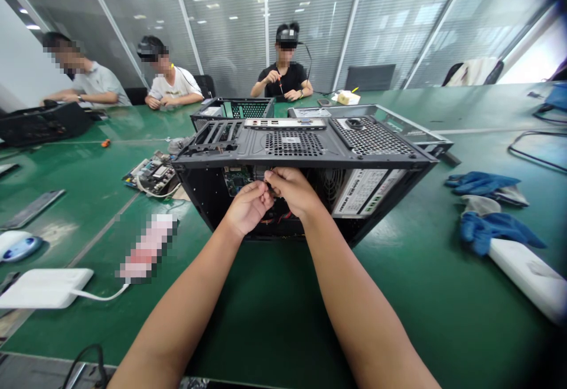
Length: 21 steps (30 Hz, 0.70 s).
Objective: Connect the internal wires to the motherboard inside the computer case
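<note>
A black computer case point(234, 154) rests on the green table with its open side facing me and its perforated back panel turned up. Both hands reach into the opening. My left hand point(248, 205) has its fingers curled together in a pinch near the circuit board point(238, 179). Close against it, my right hand point(290, 185) is also closed, its fingertips meeting those of the left. Whatever they pinch is too small or hidden to make out. To the right inside the case sit a fan grille point(331, 185) and a labelled power supply point(367, 191). Red wires show below my hands.
Left of the case lies a loose motherboard point(155, 175). A white power bank point(46, 287) is cabled to a blurred phone-shaped object point(148, 248). Blue gloves point(491, 229) and a white box point(529, 274) lie at right. Several people sit across the table point(266, 306).
</note>
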Available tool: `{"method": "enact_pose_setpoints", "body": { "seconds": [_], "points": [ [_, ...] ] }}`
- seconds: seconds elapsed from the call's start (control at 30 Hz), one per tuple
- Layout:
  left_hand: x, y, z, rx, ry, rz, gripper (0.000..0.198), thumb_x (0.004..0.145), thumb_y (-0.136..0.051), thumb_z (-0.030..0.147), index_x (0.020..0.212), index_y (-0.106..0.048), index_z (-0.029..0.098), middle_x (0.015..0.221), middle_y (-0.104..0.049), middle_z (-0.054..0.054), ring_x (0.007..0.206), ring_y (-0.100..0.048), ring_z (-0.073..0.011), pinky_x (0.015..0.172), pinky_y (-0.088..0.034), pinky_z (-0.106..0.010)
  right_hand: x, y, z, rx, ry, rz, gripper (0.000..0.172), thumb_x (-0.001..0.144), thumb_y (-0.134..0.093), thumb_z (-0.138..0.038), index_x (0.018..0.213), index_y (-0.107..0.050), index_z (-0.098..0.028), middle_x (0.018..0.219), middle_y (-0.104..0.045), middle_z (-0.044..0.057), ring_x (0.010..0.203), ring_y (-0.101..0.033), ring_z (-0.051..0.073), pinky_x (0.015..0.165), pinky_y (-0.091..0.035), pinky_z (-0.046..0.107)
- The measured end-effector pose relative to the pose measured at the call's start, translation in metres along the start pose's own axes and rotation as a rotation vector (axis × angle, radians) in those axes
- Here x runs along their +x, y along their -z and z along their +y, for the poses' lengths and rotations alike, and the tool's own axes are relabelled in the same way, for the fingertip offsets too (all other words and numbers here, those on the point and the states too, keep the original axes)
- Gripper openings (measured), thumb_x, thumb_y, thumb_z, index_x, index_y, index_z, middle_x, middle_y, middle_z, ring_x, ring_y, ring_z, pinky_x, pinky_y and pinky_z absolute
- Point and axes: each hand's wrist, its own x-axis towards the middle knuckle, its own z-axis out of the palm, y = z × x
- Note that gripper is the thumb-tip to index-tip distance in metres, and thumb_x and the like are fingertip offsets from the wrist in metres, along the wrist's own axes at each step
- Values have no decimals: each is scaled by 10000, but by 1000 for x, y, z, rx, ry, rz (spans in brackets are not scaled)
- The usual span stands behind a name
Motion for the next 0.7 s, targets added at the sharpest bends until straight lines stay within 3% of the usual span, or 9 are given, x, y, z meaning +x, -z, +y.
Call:
{"method": "enact_pose_setpoints", "body": {
  "seconds": [0.1, 0.2, 0.3, 0.4, 0.53, 0.7],
  "points": [
    [-2, -3, -1, -91, 65, -16, 220, 717, -785, 276, 679, -598, 167, 607, -517, 30, 559, -483, -75, 600, -442, -245, -2, -2, -2, 53, -69, -37, 349, 712, -652, -505, 630, -501, -202, 533, -444, -52, 500, -381, 88, 506, -303, 240],
    [-1, -4, -3, -35, 9, 41, 219, 719, -783, 265, 694, -587, 172, 611, -516, 37, 566, -485, -72, 601, -435, -235, -1, -3, -1, -24, 0, 72, 333, 720, -638, -479, 613, -488, -202, 560, -452, -46, 536, -399, 96, 539, -326, 251],
    [1, -3, -4, 176, -164, 123, 213, 710, -787, 257, 700, -594, 168, 634, -543, 37, 595, -500, -70, 609, -417, -213, 3, -3, 3, -142, 151, 206, 274, 725, -627, -401, 604, -493, -196, 619, -505, -25, 609, -455, 116, 608, -356, 268],
    [2, -1, -3, 481, -351, 192, 184, 738, -757, 276, 708, -613, 165, 630, -556, 33, 598, -493, -79, 600, -395, -215, 6, -3, 6, -169, 174, 248, 214, 731, -604, -371, 641, -536, -190, 649, -550, -12, 648, -503, 136, 642, -377, 276],
    [-1, 1, -1, 824, -493, 245, 161, 790, -697, 300, 741, -619, 168, 626, -570, 29, 559, -468, -87, 553, -355, -219, 8, -3, 9, -184, 187, 266, 206, 729, -595, -376, 661, -561, -185, 657, -582, -1, 653, -530, 148, 654, -394, 286],
    [-4, -3, -2, 961, -621, 288, 120, 794, -682, 283, 793, -648, 168, 707, -642, 0, 625, -541, -108, 598, -397, -228, 8, -4, 12, -264, 184, 247, 227, 751, -594, -371, 622, -572, -185, 619, -599, 12, 603, -529, 149, 616, -381, 292]
  ]
}}
